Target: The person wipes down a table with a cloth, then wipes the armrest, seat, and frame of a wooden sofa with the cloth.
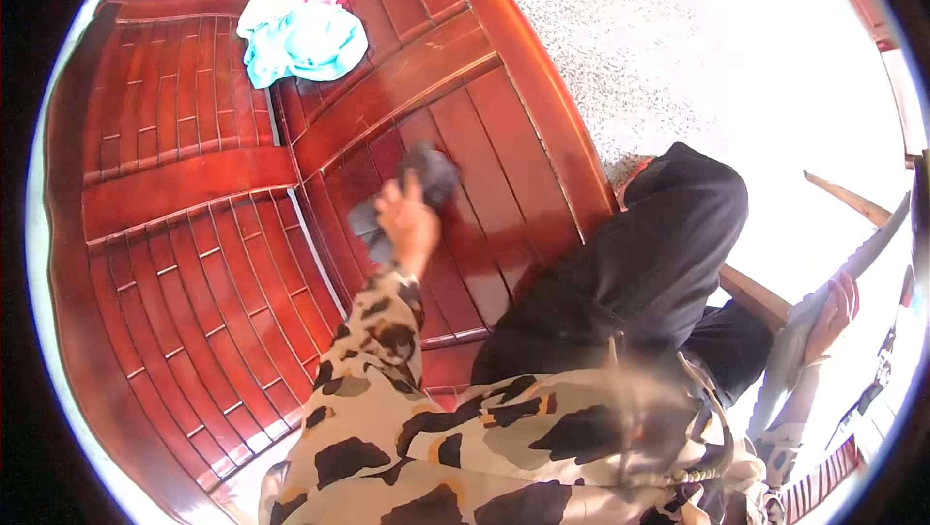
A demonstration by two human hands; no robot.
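No readable text, labels or numbers anywhere.

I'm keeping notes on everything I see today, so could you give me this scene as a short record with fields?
Left hand: on a dark grey cloth, blurred; grip unclear
Right hand: far right, by a pale grey surface; contact unclear
Furniture: red wooden bench with slatted back
Farther along bench: pink-white and turquoise fabric bundle
Clothing: patterned jacket, black trousers
Floor: speckled, brightly lit
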